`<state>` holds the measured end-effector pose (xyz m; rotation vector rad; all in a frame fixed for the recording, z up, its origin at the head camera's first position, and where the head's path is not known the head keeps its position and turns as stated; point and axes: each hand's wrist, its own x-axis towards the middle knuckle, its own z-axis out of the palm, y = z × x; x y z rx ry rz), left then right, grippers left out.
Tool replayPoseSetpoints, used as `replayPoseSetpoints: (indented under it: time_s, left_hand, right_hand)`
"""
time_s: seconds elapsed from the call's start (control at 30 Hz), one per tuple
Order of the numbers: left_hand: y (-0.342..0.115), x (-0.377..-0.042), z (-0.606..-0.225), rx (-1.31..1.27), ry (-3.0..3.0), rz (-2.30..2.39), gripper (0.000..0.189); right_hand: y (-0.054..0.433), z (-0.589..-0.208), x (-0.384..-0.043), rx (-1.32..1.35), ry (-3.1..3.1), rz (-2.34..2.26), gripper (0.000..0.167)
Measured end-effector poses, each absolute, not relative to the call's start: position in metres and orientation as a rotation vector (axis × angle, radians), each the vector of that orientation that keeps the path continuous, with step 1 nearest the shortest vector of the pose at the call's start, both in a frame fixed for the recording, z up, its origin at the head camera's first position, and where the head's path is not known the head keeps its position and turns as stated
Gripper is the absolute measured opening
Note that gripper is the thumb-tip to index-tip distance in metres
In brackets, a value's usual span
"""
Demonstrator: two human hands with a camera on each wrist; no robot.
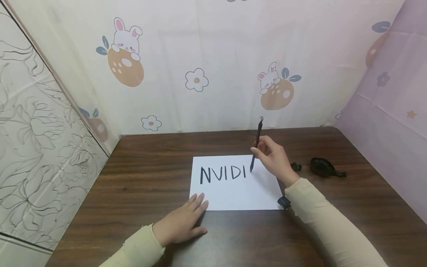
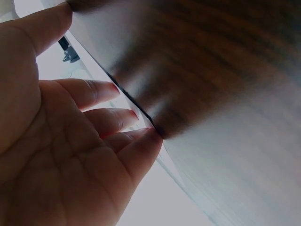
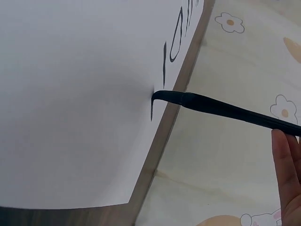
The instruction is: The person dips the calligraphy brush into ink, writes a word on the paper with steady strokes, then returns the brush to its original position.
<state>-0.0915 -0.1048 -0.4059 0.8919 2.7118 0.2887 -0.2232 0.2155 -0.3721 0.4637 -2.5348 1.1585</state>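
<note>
A sheet of white paper (image 1: 238, 196) lies on the wooden table, with the black letters "NVIDI" (image 1: 222, 173) written across its upper half. My right hand (image 1: 274, 158) pinches a dark ink brush (image 1: 258, 135) between thumb and fingers, its hanging loop upward. In the right wrist view the bristles of the brush (image 3: 211, 106) bend against the paper, where a short thin stroke (image 3: 152, 112) shows right of the last letter. Fingers spread, my left hand (image 1: 181, 223) rests at the sheet's lower left corner, fingertips on the paper and thumb on the table.
A black leaf-shaped dish (image 1: 323, 167) stands on the table (image 1: 150, 178) to the right. A small black object (image 1: 295, 167) shows partly behind my right wrist. Another black piece (image 1: 284, 202) sits at the paper's lower right corner. A patterned curtain (image 1: 217, 44) hangs behind the table.
</note>
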Motion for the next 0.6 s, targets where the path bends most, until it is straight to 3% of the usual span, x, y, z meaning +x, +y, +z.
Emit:
replayPoseSetpoints:
  time_s: [0.6]
  left_hand:
    - [-0.106, -0.091, -0.406, 0.902, 2.723, 0.263, 0.074]
  right_hand:
    - [0.213, -0.367, -0.212, 0.549, -2.531, 1.239, 0.023]
